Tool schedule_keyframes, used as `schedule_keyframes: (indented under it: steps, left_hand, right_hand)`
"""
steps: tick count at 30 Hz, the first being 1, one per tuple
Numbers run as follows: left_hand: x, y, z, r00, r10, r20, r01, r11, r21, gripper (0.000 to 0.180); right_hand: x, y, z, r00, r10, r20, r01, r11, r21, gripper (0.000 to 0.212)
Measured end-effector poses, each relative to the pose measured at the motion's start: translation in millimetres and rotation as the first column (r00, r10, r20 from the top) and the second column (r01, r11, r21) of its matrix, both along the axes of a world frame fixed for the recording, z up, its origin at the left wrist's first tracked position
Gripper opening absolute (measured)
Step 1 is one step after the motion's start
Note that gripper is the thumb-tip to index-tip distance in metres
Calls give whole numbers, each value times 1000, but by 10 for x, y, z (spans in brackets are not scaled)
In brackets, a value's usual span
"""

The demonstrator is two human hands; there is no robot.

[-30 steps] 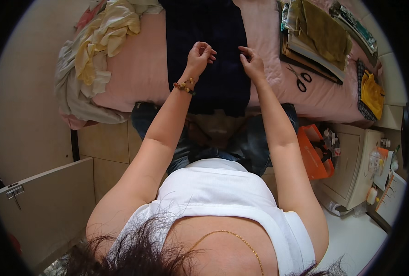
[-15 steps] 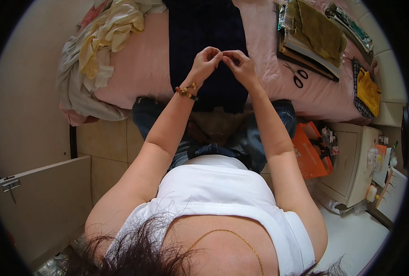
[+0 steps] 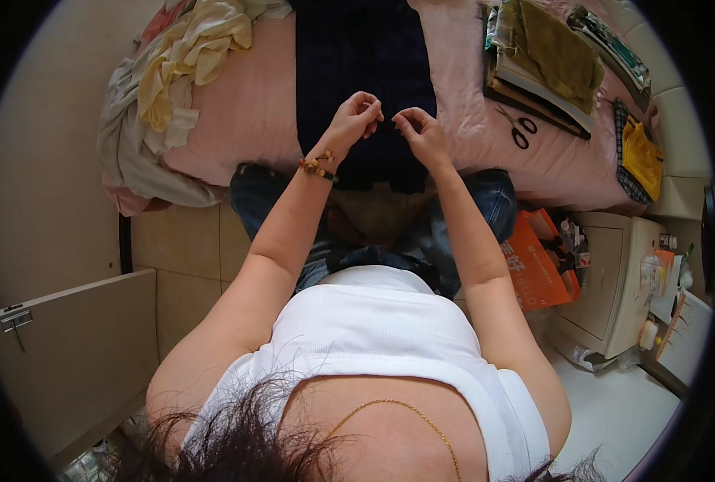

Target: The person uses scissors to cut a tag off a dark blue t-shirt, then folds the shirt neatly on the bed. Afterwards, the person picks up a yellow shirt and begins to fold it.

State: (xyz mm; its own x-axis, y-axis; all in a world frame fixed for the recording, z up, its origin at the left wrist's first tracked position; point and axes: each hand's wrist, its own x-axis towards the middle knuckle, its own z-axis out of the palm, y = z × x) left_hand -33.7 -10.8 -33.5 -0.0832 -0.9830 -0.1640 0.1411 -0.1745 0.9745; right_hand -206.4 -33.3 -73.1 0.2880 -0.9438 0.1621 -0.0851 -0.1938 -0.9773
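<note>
A long dark navy cloth (image 3: 365, 48) lies across the pink bedcover, its near end hanging over the bed's edge. Above this cloth, my left hand (image 3: 357, 118) is closed in a pinch, a beaded bracelet (image 3: 319, 167) on its wrist. A short gap to the right, my right hand (image 3: 420, 131) also pinches, thumb against forefinger. Whatever the fingertips hold, if anything, is too small to make out. Black-handled scissors (image 3: 520, 128) rest on the bed to the right of my right hand.
The pink bedcover (image 3: 245, 112) carries crumpled cream and grey cloths (image 3: 161, 96) at left. Folded fabrics (image 3: 546, 60) are stacked at far right, with a yellow piece (image 3: 641, 161) nearby. An orange bag (image 3: 538, 269) stands beside a pale cabinet (image 3: 602, 281). A white panel (image 3: 76, 361) is at left.
My hands, fingertips together half a second ago, have drawn apart. Both have come slightly nearer to me. The cloth and scissors lie as before.
</note>
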Motion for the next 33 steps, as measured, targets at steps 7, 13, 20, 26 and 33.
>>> schedule_keyframes:
  steps: [7,13,20,26,33]
  left_hand:
    - [16,12,38,998,-7,-62,8,1000,25,12]
    - [-125,-61,103,994,-91,-61,91,996,-3,15]
    - [-318,-165,73,983,-183,-10,183,983,-17,16]
    - [-1180,-208,253,938,-343,-40,344,939,18,11]
    - [-1778,-292,279,855,-518,36,519,855,-23,16]
  right_hand:
    - [70,11,219,997,-29,69,27,999,33,16]
    - [-12,7,270,998,-19,-56,14,997,-76,21]
    - [-230,41,286,989,-149,-16,141,961,-239,15]
    - [-967,255,364,951,-307,31,308,944,-113,12]
    - [-1630,511,406,885,-401,236,385,916,112,11]
